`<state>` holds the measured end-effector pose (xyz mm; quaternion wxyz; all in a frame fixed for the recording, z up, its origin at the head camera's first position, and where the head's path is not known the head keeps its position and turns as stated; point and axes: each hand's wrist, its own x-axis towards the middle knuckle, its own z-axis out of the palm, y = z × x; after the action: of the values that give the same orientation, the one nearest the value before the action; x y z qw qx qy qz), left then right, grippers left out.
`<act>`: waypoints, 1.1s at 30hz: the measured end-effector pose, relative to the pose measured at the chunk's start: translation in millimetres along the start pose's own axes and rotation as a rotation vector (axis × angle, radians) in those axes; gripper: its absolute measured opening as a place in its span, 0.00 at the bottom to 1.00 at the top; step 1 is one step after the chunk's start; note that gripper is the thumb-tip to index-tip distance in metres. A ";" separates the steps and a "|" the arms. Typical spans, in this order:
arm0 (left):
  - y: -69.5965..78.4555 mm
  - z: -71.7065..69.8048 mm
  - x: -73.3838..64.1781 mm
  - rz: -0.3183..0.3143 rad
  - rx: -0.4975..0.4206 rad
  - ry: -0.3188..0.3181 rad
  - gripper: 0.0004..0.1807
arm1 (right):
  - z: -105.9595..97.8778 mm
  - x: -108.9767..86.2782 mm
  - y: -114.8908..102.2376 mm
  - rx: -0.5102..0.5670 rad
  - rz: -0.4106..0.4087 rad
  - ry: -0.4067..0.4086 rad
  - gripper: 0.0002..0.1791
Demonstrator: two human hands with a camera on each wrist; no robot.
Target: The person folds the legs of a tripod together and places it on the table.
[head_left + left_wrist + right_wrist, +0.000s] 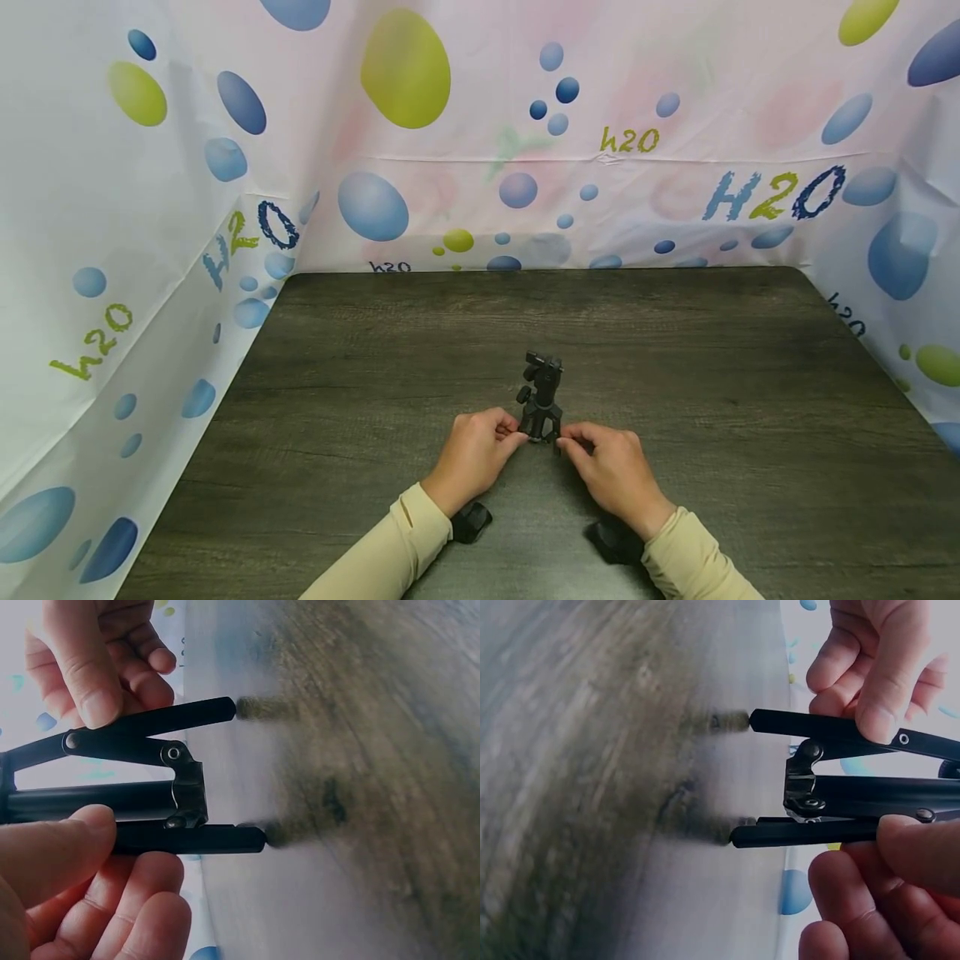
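A small black tripod [542, 387] stands upright near the middle of the dark wooden table, its head on top and its legs only slightly spread. My left hand [472, 454] pinches one leg between thumb and fingers, low on the left side. On the opposite side, my right hand [611, 467] pinches another leg. The left wrist view shows the legs, the centre column [94, 801] and the hinged braces close up. In the right wrist view the leg tips [761, 720] meet their blurred reflections at the tabletop; whether they bear on it, I cannot tell.
The wooden tabletop [360, 350] stretches to both sides and behind the tripod. A white cloth [465, 200] with blue and green drops hangs along the back and sides. Black devices [471, 522] sit beneath both wrists.
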<state>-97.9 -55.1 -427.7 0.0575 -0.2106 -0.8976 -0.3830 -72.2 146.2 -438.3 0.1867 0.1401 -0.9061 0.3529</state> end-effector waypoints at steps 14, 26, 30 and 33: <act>0.7 0.0 0.8 -0.013 0.005 -0.021 0.05 | 1.6 -0.2 0.1 -0.007 -0.023 0.016 0.07; 0.8 -0.7 2.1 -0.022 0.012 -0.009 0.05 | 3.1 -1.2 -0.2 0.006 -0.032 0.020 0.07; 0.1 -0.8 3.3 -0.028 0.015 -0.007 0.05 | 4.7 -2.3 -1.5 0.019 -0.023 0.010 0.07; -0.7 -0.2 4.2 -0.033 0.020 -0.005 0.04 | 5.7 -2.8 -2.5 0.026 -0.015 0.008 0.07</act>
<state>-102.0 -54.2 -426.9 0.0511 -0.1961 -0.9048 -0.3744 -70.1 140.8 -442.0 0.1912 0.1480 -0.8996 0.3636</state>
